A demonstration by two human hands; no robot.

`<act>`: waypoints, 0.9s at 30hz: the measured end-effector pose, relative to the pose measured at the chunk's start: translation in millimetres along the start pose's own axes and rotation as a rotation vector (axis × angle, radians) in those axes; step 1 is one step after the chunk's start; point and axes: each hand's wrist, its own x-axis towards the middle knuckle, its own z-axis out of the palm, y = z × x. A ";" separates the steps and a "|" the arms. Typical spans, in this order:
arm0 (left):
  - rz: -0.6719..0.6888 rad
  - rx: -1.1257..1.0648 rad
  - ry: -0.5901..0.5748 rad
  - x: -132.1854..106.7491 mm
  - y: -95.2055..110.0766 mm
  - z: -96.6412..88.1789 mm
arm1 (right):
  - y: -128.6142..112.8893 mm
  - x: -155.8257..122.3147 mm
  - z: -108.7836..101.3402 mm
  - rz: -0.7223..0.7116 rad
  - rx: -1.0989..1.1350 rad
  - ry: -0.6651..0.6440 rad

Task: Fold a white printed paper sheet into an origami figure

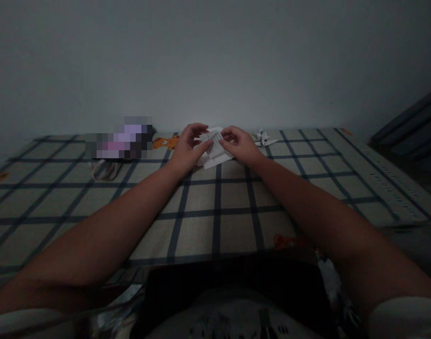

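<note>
A white sheet of paper with printed lines lies partly folded on the checked bedsheet, near the wall. My left hand pinches its left edge with curled fingers. My right hand grips the right edge, fingers bent over the top of the paper. Both forearms stretch out across the sheet toward it.
A small folded white paper figure sits just right of my right hand. A blurred-out purple and dark object lies to the left, with a white cord beside it. A plain wall rises behind. Dark furniture stands at right.
</note>
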 end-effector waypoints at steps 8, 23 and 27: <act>-0.070 0.008 -0.022 -2.0 7.5 1.6 | -3.8 -1.5 -3.1 -0.071 -0.039 -0.013; -0.012 0.170 0.059 -5.0 16.1 3.0 | -10.9 -3.0 -0.9 -0.101 -0.078 -0.023; 0.034 0.171 0.068 -4.1 11.3 1.4 | -6.8 -2.6 -0.6 -0.126 -0.074 -0.026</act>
